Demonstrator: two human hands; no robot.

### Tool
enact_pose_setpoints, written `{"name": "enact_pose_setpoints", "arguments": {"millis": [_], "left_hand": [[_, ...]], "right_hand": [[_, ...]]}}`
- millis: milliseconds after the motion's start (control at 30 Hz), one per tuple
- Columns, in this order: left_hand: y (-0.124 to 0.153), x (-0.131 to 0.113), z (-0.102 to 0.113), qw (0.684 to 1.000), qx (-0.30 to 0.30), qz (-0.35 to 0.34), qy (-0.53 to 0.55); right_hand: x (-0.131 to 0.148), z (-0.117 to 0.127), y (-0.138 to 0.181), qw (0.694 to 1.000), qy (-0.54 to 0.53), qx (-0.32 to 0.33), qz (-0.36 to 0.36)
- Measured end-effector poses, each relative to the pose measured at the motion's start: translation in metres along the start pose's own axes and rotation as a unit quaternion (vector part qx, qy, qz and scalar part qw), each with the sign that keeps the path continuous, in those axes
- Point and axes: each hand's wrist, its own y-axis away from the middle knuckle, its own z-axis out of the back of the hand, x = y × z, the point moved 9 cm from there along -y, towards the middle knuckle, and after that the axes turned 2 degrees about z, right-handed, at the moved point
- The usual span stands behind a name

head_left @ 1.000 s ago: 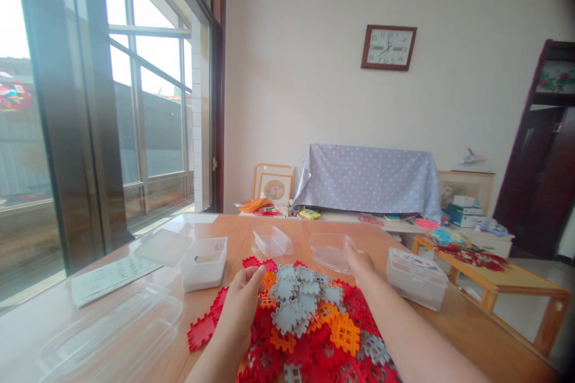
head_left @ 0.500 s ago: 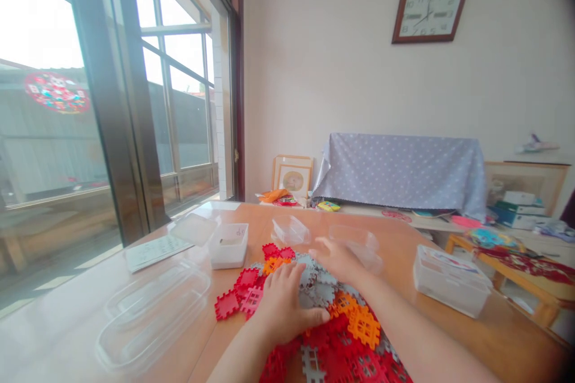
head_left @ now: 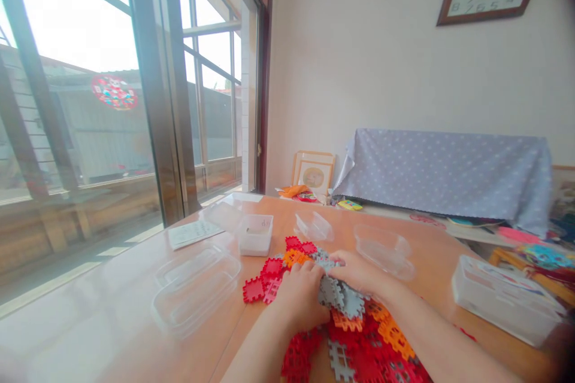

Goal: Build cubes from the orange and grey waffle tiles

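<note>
Your left hand (head_left: pixel 305 294) and right hand (head_left: pixel 359 270) touch grey pieces (head_left: pixel 348 299), grip unclear; a clear tub (head_left: pixel 313 226) stands beyond on the counter (head_left: pixel 240 332).

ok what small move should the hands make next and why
Probably draw the left hand and right hand inward to gather the gray pieces: the hands are at either side of the gray cluster, whose pieces overlap beside orange and red pieces.
</note>
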Motion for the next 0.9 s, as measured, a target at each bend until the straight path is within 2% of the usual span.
{"name": "enact_pose_setpoints", "arguments": {"millis": [200,367,500,600,800,900], "left_hand": [[0.003,0.001,0.009,0.997,-0.004,-0.046,0.068],[-0.001,0.01,0.014,0.992,-0.037,-0.02,0.119],[-0.006,0.023,0.016,0.98,-0.058,0.042,0.185],[-0.01,0.03,0.018,0.975,-0.079,0.065,0.196],[-0.016,0.039,0.016,0.977,-0.09,0.071,0.181],[-0.015,0.042,0.018,0.973,-0.098,0.086,0.191]], "right_hand": [[0.014,0.003,0.037,0.997,-0.038,0.042,-0.055],[0.024,0.019,0.07,0.998,-0.013,0.032,-0.044],[0.009,0.046,0.09,0.996,0.02,-0.044,-0.073],[-0.003,0.064,0.097,0.99,0.046,-0.118,-0.056],[-0.03,0.067,0.102,0.978,0.036,-0.203,-0.028],[-0.021,0.064,0.106,0.971,0.077,-0.226,0.01]]}}
